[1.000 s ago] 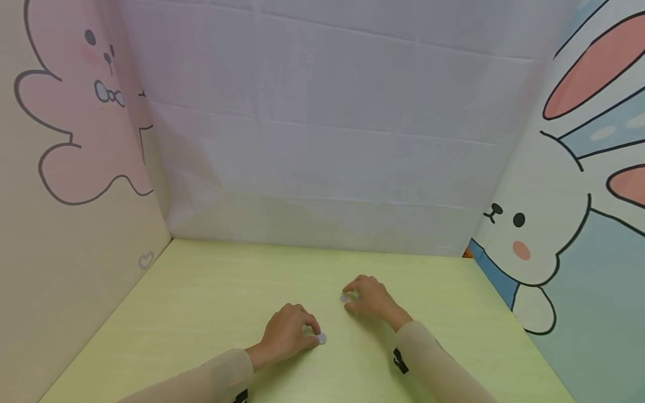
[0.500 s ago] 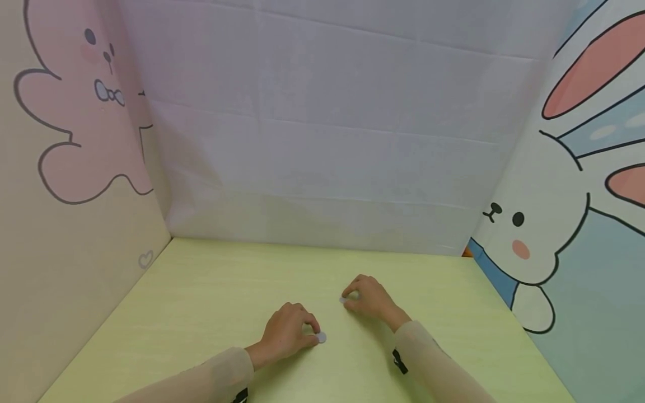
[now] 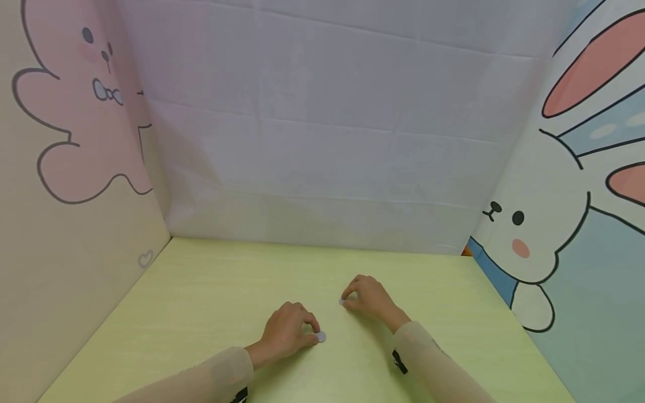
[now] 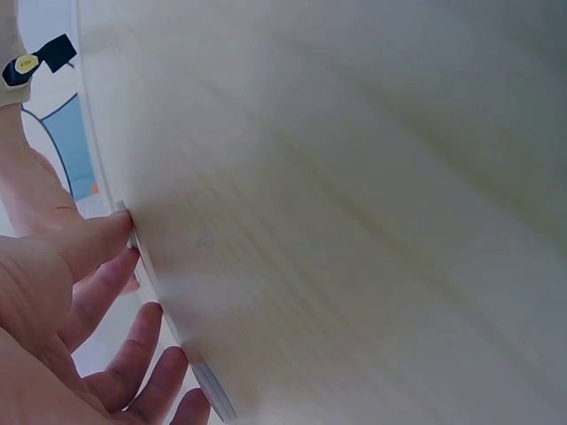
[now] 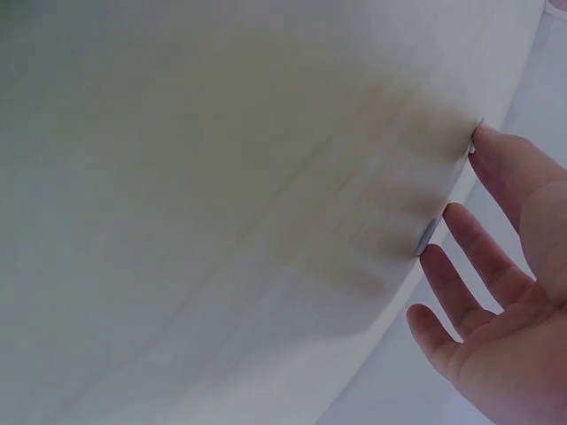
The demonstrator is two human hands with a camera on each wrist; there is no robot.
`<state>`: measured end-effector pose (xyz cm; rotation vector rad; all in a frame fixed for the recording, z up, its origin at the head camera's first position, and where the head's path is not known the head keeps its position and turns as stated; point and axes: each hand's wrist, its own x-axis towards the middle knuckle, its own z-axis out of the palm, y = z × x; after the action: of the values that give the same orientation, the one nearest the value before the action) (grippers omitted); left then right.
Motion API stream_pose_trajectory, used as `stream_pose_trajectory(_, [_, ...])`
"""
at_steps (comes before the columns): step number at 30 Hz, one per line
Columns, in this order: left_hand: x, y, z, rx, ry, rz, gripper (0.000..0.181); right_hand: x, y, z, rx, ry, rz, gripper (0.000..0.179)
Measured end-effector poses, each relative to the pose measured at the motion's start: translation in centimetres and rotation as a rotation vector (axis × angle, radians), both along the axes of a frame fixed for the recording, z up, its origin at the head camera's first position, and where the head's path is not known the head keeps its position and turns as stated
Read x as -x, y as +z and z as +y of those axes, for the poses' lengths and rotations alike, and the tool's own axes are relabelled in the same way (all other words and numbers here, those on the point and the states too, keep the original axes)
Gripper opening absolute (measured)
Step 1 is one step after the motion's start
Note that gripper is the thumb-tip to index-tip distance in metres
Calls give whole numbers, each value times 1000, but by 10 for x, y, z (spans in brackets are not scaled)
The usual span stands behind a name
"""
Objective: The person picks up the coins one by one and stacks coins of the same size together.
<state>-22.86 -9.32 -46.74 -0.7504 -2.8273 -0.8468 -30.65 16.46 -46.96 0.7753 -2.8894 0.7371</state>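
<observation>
In the head view, my left hand (image 3: 286, 332) rests low over the table, thumb and forefinger pinching the edge of a flat whitish disc (image 3: 321, 337). A second grey disc (image 4: 214, 394), seen edge-on in the left wrist view, lies by the other fingertips of that hand. Farther back and to the right, my right hand (image 3: 370, 299) pinches a smaller-looking whitish disc (image 3: 341, 301) between thumb and forefinger; the fingertips cover part of it. The right wrist view shows another grey disc (image 5: 427, 237) flat on the table at the tips of the middle fingers.
Both hands work on a pale yellow-green table (image 3: 227, 291). A white sheet (image 3: 322, 140) closes off its back. Panels with cartoon rabbits stand along the left (image 3: 90, 140) and right (image 3: 549, 224) sides.
The right thumb and forefinger have drawn closer together on their disc, which has slid slightly toward me and now shows less. The left hand and its disc have stayed practically still.
</observation>
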Motion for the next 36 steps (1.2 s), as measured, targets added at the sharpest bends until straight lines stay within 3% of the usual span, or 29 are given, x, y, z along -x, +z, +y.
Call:
stream_pose_trajectory(10, [-1, 1, 0, -5, 3, -15, 13, -1, 0, -5, -39, 53, 47, 5])
stream_pose_trajectory(30, [-1, 2, 1, 6, 0, -8, 13, -17, 1, -5, -65, 38, 63, 6])
stream_pose_trajectory(36, [-2, 3, 1, 0, 0, -12, 13, -23, 3, -6, -75, 56, 114, 4])
